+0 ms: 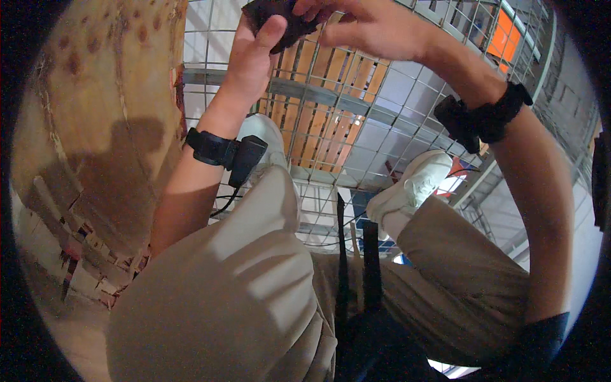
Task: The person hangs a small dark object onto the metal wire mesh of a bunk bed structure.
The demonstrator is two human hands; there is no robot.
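At the top of the head view, my left hand (252, 60) grips a small black block-like object (286, 30), thumb pressed on its near face. What kind of thing it is, I cannot make out, as its upper part is cut off by the frame. From the right, my right hand (372, 28) reaches across with curled fingers, its fingertips on the object's right upper edge. Both hands are above a wire mesh floor (318, 121). Each wrist wears a black strap with a small device, the left one (229, 153) trailing a cable.
A plywood panel (95, 95) with a splintered lower edge stands at the left. Wooden slats (331, 108) show beneath the mesh. My white shoes (414, 184) rest on the wires, knees bent apart. An orange panel (504, 39) is at the upper right. Black straps (371, 264) hang between my legs.
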